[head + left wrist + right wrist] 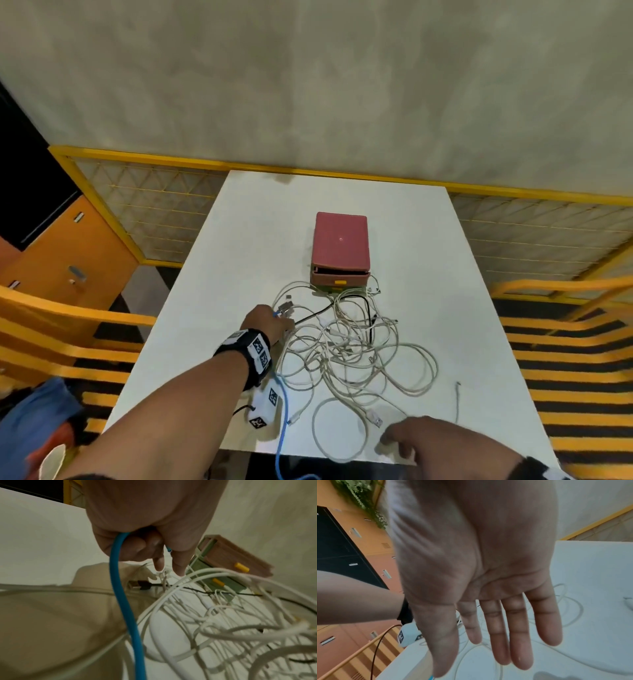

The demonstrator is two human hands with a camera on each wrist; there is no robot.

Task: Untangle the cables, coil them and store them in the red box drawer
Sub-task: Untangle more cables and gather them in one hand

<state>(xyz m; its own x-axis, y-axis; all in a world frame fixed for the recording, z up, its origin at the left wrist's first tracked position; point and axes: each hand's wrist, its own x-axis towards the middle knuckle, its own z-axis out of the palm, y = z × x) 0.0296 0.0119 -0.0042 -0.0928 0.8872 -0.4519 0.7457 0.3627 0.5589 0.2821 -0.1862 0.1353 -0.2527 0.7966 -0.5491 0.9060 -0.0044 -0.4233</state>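
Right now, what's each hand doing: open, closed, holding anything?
Left hand: closed, gripping the blue cable.
Right hand: open, fingers straight, holding nothing, over the table's near edge.

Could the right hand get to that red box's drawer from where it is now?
Probably yes. The right hand is open and holds nothing, and the red box has its drawer facing the person, slightly pulled out. Only the tangle of white cables lies flat between them, so it could reach over.
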